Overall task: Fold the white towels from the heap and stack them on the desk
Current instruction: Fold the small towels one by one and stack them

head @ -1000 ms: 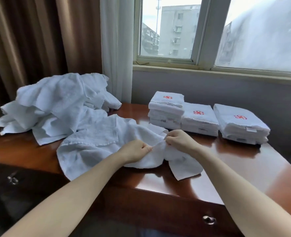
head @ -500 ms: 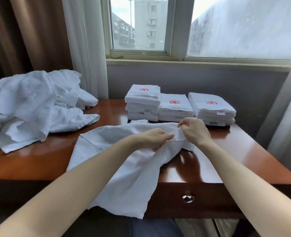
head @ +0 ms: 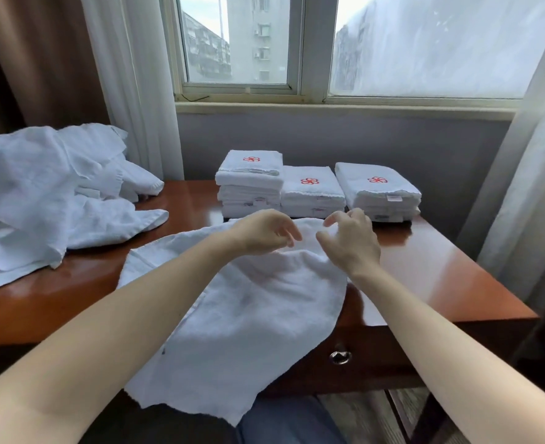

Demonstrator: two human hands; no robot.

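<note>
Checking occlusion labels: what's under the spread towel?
The towel lies partly on the desk; its near half hangs over the front edge, covering part of the drawer front. Anything beneath is hidden.

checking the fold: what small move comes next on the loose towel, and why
Probably the left hand and right hand should pinch the loose towel at its far edge and spread it: both hover empty, and it lies rumpled, draping off the desk.

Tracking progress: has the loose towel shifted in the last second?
Yes: the loose towel slid away from the heap, over the front edge of the desk.
</note>
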